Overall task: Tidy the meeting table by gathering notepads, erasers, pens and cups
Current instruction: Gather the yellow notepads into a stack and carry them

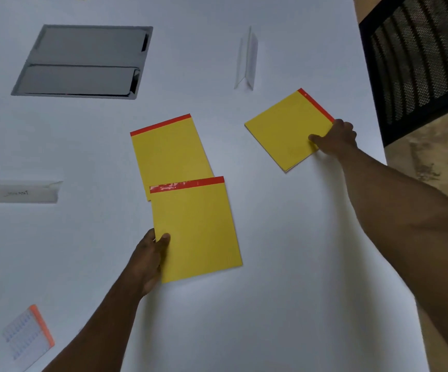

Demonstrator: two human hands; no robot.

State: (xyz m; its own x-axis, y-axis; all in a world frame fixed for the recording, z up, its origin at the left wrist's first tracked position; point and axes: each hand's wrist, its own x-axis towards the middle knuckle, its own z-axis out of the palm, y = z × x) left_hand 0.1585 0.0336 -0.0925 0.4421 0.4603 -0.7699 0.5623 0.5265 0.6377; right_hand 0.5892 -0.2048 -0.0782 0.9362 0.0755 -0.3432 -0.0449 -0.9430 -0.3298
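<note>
Three yellow notepads with red top bands lie on the white table (271, 264). My left hand (150, 260) grips the near notepad (198, 232) at its lower left edge, thumb on top. That pad overlaps the lower edge of the middle notepad (169, 151). Farther right, my right hand (334, 139) pinches the right corner of the third notepad (287, 130), which is turned at an angle near the table's right edge.
A grey cable hatch (83, 61) is set into the table at the back left. Two clear name stands (247, 60) (19, 193) sit behind and to the left. A white lined pad with an orange band (28, 335) lies front left. A black mesh chair (418, 63) stands at right.
</note>
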